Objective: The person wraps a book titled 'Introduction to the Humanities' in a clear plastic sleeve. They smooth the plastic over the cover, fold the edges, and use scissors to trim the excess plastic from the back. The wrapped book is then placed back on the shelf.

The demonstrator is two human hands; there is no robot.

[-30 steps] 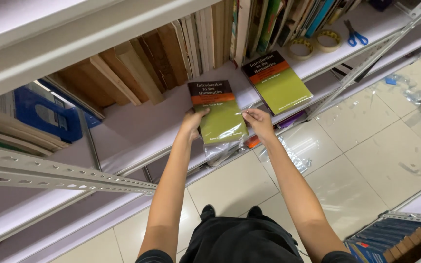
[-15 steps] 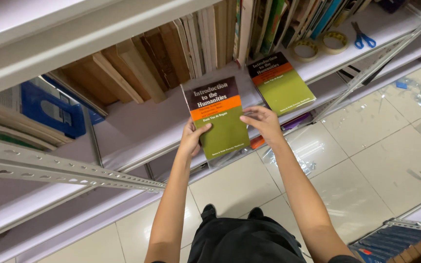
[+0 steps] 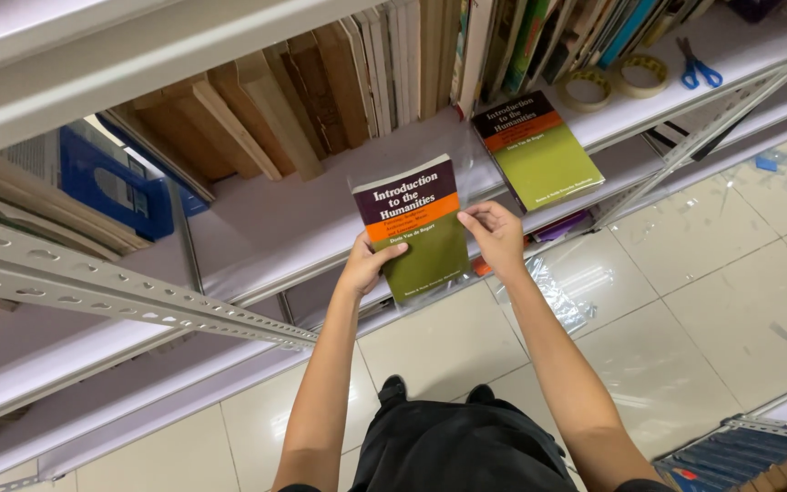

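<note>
Both hands hold one paperback book (image 3: 416,228), its cover banded dark, orange and olive green, lifted clear of the white shelf (image 3: 257,228) and tilted up toward the camera, so the front faces the person. The left hand (image 3: 363,266) is closed on the book's lower left edge, thumb across the cover, carrying its weight from below. The right hand (image 3: 495,235) pinches the right edge with its fingertips, steadying it; a clear plastic sleeve seems to wrap the book. Right of the held book, a second identical copy (image 3: 539,150) lies flat on the shelf. Behind it a row of upright books (image 3: 321,100) stands packed spine-out.
</note>
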